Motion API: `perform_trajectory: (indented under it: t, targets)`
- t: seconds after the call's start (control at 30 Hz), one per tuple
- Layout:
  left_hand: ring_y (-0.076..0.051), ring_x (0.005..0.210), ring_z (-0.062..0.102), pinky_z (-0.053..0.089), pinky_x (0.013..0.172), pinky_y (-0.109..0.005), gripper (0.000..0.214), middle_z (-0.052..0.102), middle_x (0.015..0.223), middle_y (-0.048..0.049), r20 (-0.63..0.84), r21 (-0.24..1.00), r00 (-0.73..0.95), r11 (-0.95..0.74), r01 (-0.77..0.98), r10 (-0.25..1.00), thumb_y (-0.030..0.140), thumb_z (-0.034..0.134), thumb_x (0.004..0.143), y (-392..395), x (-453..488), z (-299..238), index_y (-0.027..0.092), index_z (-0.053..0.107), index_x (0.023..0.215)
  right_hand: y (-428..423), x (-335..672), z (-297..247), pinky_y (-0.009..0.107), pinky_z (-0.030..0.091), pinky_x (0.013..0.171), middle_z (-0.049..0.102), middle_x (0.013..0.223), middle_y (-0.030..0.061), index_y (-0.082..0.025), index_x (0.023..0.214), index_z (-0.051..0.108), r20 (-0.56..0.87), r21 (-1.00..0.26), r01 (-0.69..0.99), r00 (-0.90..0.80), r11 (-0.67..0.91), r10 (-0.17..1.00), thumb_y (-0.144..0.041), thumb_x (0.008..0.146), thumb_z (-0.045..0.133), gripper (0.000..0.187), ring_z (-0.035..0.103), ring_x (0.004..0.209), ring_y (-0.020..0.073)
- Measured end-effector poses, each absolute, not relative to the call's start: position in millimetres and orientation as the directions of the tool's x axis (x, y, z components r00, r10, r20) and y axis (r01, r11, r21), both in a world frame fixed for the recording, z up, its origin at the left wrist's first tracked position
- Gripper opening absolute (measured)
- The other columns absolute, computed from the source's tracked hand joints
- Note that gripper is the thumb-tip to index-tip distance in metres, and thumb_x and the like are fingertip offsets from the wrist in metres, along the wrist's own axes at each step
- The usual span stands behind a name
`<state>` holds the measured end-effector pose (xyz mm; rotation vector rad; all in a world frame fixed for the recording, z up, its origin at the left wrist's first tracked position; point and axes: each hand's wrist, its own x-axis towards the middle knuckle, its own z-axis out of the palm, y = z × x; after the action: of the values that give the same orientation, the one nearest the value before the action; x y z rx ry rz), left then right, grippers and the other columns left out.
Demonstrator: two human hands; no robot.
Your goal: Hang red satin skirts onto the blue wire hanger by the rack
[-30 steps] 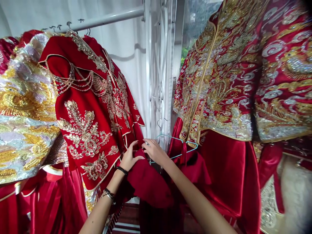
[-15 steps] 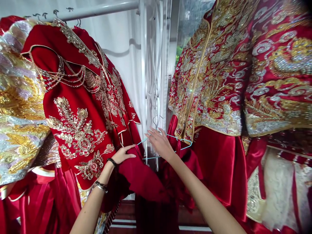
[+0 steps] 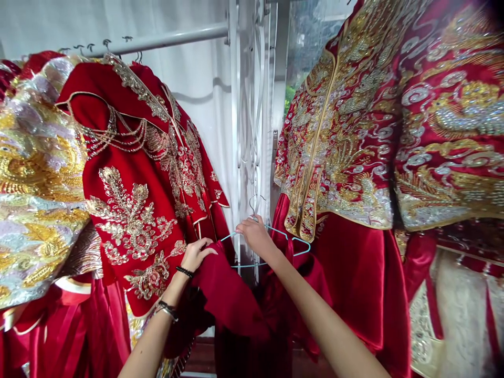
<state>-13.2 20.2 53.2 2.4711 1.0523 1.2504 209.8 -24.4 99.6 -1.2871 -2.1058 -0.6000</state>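
My left hand (image 3: pixel 199 253) is closed on the edge of a plain red cloth (image 3: pixel 226 296) that hangs down between the garments. My right hand (image 3: pixel 256 235) is closed round the top of a thin light-blue wire hanger (image 3: pixel 293 240), just below its hook. The red cloth drapes from that hanger. Left of my hands hangs a red jacket with gold embroidery (image 3: pixel 137 178).
A white metal rail (image 3: pixel 169 38) carries several hangers and embroidered garments, one in gold and silver (image 3: pixel 35 178) at far left. A white ornate post (image 3: pixel 252 105) stands in the middle. A heavily embroidered red and gold jacket (image 3: pixel 354 131) over a red skirt (image 3: pixel 362 283) fills the right.
My right hand went from spread fingers on the hanger to a closed grip near its hook and lifted a little. My left hand shifted its hold on the red cloth's edge.
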Motion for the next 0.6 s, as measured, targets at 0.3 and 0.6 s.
perform_trajectory:
  t: [0.3,0.6]
  targets:
    - [-0.012,0.065,0.058,0.045,0.064,-0.02,0.024,0.065,0.071,0.0008,0.612,0.404,0.47,-0.762,0.506,0.636,0.041,0.055,0.075,19.8,-26.2,76.6,0.017,0.061,0.073,-23.5,207.9,107.2,0.032,0.023,0.085,0.062,0.075,0.0006,-0.019,0.075,0.06,0.64,0.035,0.874,-0.392,0.485,0.661,-0.016,0.088,0.037,0.027,0.051,0.076,0.0134]
    - [-0.013,0.069,0.055,0.043,0.069,-0.021,0.03,0.065,0.075,-0.0001,0.49,0.42,0.615,-0.785,0.455,0.618,0.044,0.054,0.074,30.3,8.4,99.6,0.016,0.065,0.076,-28.9,214.9,101.6,0.03,0.024,0.081,0.061,0.073,-0.0002,-0.019,0.074,0.059,0.658,0.02,0.876,-0.374,0.481,0.654,-0.017,0.087,0.041,0.022,0.051,0.077,0.0139]
